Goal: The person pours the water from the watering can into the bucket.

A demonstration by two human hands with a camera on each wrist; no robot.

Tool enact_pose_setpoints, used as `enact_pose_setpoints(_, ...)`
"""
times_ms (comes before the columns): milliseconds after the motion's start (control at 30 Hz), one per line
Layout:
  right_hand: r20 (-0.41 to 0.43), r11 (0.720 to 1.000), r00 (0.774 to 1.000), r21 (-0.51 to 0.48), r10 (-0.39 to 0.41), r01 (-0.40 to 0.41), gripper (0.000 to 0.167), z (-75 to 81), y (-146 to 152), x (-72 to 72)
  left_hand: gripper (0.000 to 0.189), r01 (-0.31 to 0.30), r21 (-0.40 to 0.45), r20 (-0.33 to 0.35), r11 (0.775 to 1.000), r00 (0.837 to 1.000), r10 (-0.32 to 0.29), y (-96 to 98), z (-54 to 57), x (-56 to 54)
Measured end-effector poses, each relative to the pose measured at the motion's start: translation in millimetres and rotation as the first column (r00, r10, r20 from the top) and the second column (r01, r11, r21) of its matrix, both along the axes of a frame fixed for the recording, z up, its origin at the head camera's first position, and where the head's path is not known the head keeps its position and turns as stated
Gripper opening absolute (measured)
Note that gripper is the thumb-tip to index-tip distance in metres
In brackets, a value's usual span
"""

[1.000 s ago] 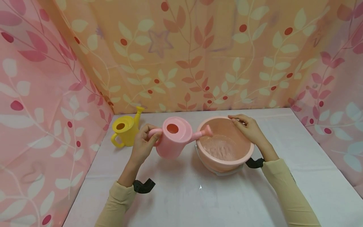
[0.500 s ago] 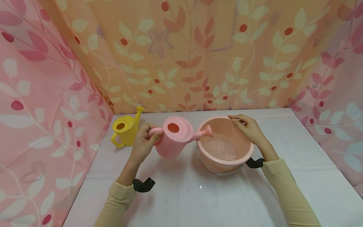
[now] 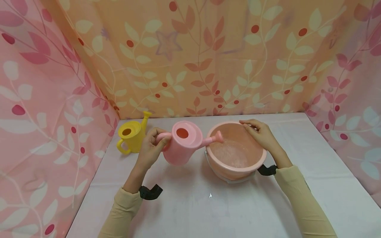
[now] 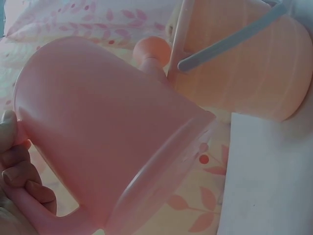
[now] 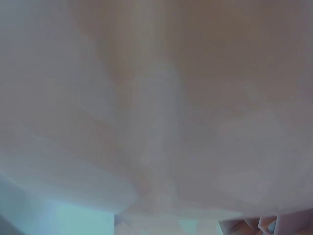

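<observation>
My left hand grips the handle of a pink watering can, its fingers curled round it in the left wrist view. Raised off the table, the can tilts to the right, and its spout's sprinkler head reaches over the left rim of a peach-pink bucket. Water with a disturbed surface lies in the bucket. On the bucket's far right rim, my right hand holds the edge between thumb and fingers. The right wrist view is filled by a blurred pale surface close to the camera.
A yellow watering can stands at the back left, just behind my left hand. The bucket's grey handle hangs down its side. A small shiny wet spot shows on the white tabletop. Patterned cloth walls enclose the back and sides.
The watering can has tipped very slightly more toward the bucket. Ripples on the water have changed, looking finer now. My right hand keeps its place on the rim.
</observation>
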State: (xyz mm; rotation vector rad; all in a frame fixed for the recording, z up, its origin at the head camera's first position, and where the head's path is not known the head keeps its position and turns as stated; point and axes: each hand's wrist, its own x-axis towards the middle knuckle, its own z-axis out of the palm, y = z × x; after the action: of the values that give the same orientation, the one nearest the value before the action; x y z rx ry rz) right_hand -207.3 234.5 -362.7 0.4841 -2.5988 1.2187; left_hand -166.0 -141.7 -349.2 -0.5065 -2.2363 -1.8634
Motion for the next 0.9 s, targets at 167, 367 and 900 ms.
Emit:
enact_pose_setpoints(167,0.003,1.0,1.0,-0.003,-0.001,0.001,0.027,0.5,-0.1,-0.5,0.016,-0.002,-0.017,-0.017,1.0,1.0,0.001,4.0,12.7,6.8)
enact_pose_setpoints(367,0.004,1.0,1.0,-0.003,0.001,-0.001,0.028,0.9,-0.4,-1.0,0.017,-0.009,-0.041,-0.016,0.999,1.0,0.008,4.9,17.7,8.0)
enact_pose_setpoints(900,-0.001,1.0,1.0,0.002,-0.011,0.011,0.027,-1.0,-0.1,0.1,0.017,-0.015,-0.068,-0.009,0.998,1.0,0.015,4.8,19.3,8.6)
